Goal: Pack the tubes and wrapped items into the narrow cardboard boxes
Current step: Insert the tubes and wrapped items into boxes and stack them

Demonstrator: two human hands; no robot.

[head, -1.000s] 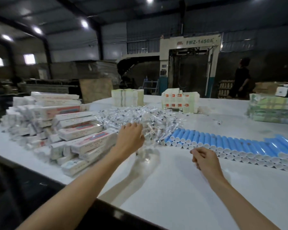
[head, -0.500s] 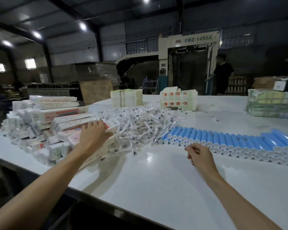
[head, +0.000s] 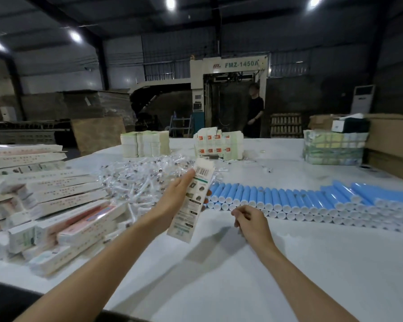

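Left arm: reaches forward over the white table (head: pixel 219 275), forearm slanting up and to the right.
Left hand (head: pixel 176 202): palm turned inward, thumb and fingers wrapped round one narrow cardboard box (head: pixel 193 198).
Held box: clear of the table, tilted, barcode end uppermost, lower end towards the viewer.
Right arm: extended forward, wrist raised just above the table.
Right hand (head: pixel 251 223): fingers curled towards the palm; whether they pinch anything cannot be told.
Boxes in hand: one.
Box pile (head: pixel 56 205): left of the hands, layered and blurred; too many to count.
Wrapped items (head: pixel 137 180): one loose heap beyond the left hand; pieces uncountable.
Blue tubes (head: pixel 289 198): laid side by side in overlapping rows, right of the held box; several dozen.
Far stacks: three, cream (head: pixel 144 144), red-marked (head: pixel 219 145), greenish (head: pixel 333 147).
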